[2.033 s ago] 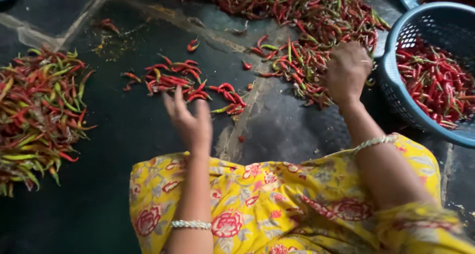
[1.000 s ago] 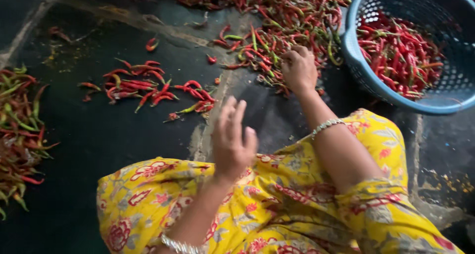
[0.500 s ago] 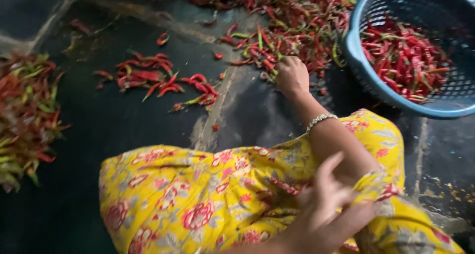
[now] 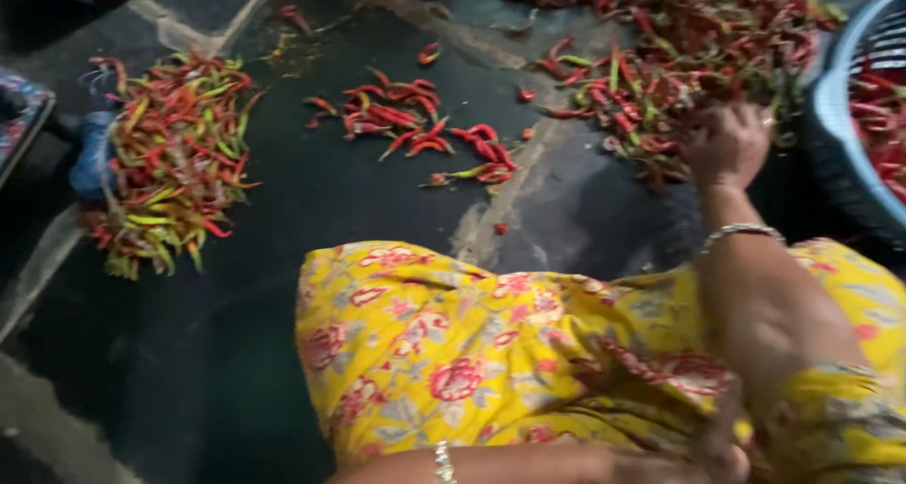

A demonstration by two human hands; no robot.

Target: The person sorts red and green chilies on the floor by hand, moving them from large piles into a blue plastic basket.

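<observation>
The right hand (image 4: 727, 146) is being held out ahead, fingers curled downward; the left hand (image 4: 661, 460), blurred, is seemingly being kept low against the lap.

I see the big chilli heap (image 4: 679, 50) spread loose on the dark floor. Mostly red pods, some green, lying every way.

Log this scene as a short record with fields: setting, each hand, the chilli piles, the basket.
setting: dark floor, seen from above; person seated in yellow flowered cloth
right hand: reaching into the edge of the large chilli heap, fingers curled among the chillies; grip unclear
left hand: low at the frame's bottom edge, blurred, against the cloth; bracelet on the wrist
small chilli scatter: mostly red, on the floor in the middle
mixed pile: red, green and yellow chillies, far left
basket: blue plastic, right edge, red chillies inside
</observation>
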